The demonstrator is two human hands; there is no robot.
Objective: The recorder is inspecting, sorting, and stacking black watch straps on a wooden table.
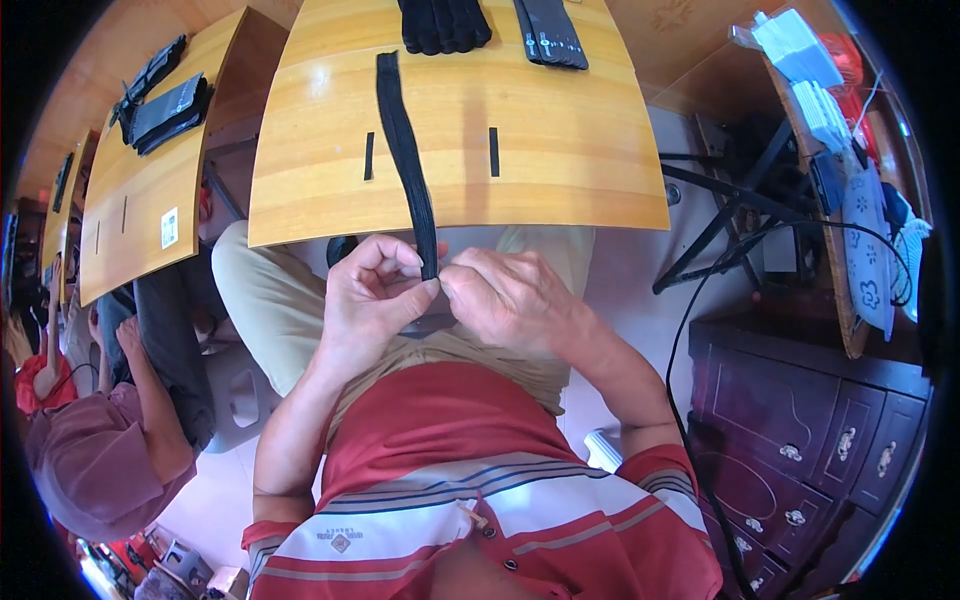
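Observation:
A long, narrow black fabric strip (405, 150) lies up the middle of the wooden table (580, 180) and hangs over its near edge. It may be a folded stocking or a band; its exact kind does not show. My left hand (375, 290) pinches its lower end between thumb and fingers, above my lap. Close against that same end, my right hand (510, 300) is closed, with thumb and forefinger together at the strip's right edge. Whatever lies inside the right fingers is hidden.
Black knitted pieces (445, 25) and dark grey labelled socks (550, 35) lie at the table's far edge. Two short black marks (494, 152) flank the strip. Left is another table (150, 225) with a seated person (110, 450); right are a cluttered shelf (850, 200), a cable and dark drawers (780, 420).

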